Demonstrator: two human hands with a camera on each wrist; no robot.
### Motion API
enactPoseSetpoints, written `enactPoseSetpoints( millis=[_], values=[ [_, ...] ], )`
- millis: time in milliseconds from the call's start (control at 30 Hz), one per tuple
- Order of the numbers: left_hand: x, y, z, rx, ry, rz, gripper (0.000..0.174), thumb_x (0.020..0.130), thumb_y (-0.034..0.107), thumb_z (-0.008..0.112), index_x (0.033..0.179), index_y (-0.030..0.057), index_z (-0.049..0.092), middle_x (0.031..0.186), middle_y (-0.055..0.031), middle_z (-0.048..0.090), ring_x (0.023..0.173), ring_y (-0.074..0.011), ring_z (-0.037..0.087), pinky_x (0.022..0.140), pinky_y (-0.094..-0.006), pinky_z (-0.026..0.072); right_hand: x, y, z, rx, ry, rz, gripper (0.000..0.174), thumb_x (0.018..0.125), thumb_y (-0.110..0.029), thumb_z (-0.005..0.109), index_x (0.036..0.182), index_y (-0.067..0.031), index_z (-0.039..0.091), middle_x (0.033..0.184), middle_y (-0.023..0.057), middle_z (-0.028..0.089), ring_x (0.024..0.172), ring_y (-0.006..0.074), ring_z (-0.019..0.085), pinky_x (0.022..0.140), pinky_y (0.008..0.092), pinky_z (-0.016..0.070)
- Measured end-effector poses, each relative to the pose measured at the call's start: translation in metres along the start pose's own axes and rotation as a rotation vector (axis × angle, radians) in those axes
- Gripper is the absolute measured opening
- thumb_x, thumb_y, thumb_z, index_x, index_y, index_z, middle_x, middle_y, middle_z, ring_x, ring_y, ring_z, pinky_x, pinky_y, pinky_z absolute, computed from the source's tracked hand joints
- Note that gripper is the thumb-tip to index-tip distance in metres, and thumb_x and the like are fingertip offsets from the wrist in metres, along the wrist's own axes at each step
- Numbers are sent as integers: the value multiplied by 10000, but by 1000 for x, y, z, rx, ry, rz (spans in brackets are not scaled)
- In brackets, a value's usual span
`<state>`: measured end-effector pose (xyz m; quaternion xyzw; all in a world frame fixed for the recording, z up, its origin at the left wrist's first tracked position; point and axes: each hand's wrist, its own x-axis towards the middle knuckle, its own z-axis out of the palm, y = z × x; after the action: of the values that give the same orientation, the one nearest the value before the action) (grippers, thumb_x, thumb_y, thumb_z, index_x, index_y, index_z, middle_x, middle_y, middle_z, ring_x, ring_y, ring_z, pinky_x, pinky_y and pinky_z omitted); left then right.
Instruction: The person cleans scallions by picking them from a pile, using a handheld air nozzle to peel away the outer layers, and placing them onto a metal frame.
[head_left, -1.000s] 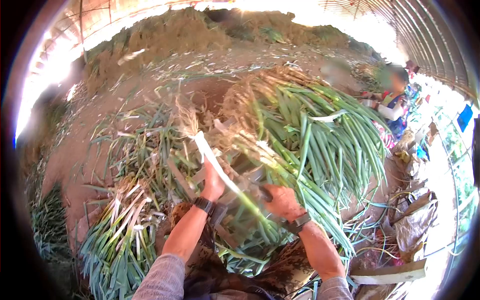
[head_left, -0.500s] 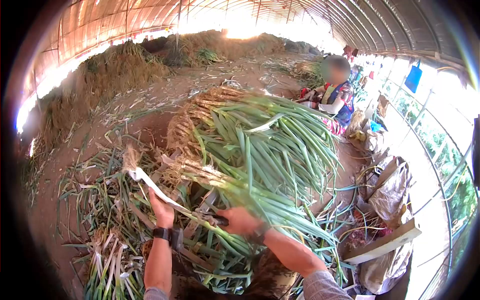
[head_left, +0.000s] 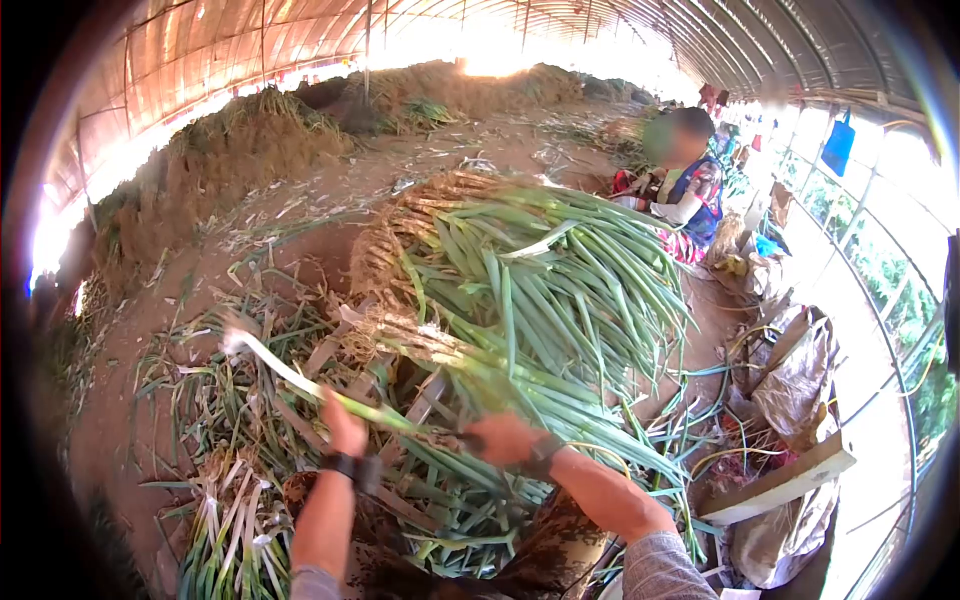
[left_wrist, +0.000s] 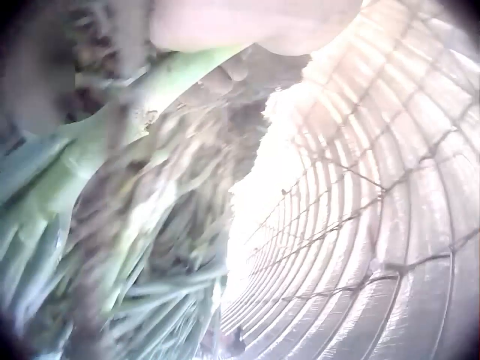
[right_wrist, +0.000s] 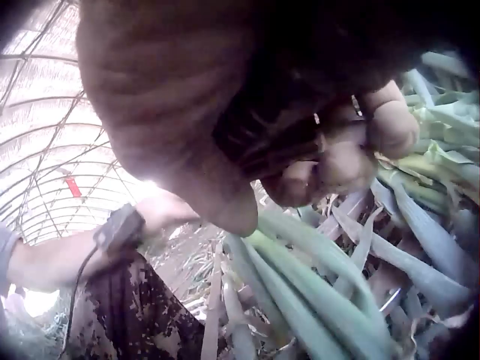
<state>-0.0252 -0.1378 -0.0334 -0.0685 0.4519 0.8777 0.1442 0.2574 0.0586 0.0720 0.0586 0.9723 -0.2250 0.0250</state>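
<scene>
Held slantwise across the front in the head view is a long green onion, its root end up to the left and blurred. My left hand grips its stem where white turns green. In the left wrist view, fingers lie over the pale green stem. My right hand, at the leafy side of the stalk, grips a dark handle; I cannot tell what tool it belongs to. Green leaves hang below that hand in the right wrist view.
A large heap of green onions lies ahead, roots to the left. A smaller pile sits at the lower left, with loose leaf scraps around. Another person sits at the back right. A wooden board is at the right.
The head view swung right, then settled. My left hand now grips farther from the root end, and the stalk lies flatter than a second ago. My right hand has stayed by the leafy side.
</scene>
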Motion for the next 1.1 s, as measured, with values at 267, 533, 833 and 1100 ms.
enactPoseSetpoints(
  millis=[267,533,833,1100],
  values=[
    [-33,371,40,237,-75,898,431,998,508,529,838,109,510,705,-20,495,621,-149,521,544,-332,476,-16,15,3,74,-77,10,281,757,-286,631,969,-116,705,863,199,686,854,405,666,782,514,515],
    [5,575,-114,1334,413,1011,424,1001,408,525,1095,9,634,866,-90,624,763,-177,591,664,-366,479,-9,60,-9,125,104,391,503,748,-434,672,1113,-87,686,1022,196,694,947,401,653,831,467,519],
    [34,289,-140,1548,-142,342,354,957,344,569,994,6,668,843,-77,667,757,-180,660,682,-361,545,-30,71,-20,48,44,580,445,724,-387,674,1028,-65,718,1028,208,698,1006,389,648,872,471,511],
    [-27,35,62,1105,-793,-171,303,1000,315,566,1126,47,633,991,-76,683,895,-173,686,695,-325,591,-40,80,-14,67,36,528,442,725,-393,686,1011,-56,709,940,212,700,936,395,659,831,479,515]
  ],
)
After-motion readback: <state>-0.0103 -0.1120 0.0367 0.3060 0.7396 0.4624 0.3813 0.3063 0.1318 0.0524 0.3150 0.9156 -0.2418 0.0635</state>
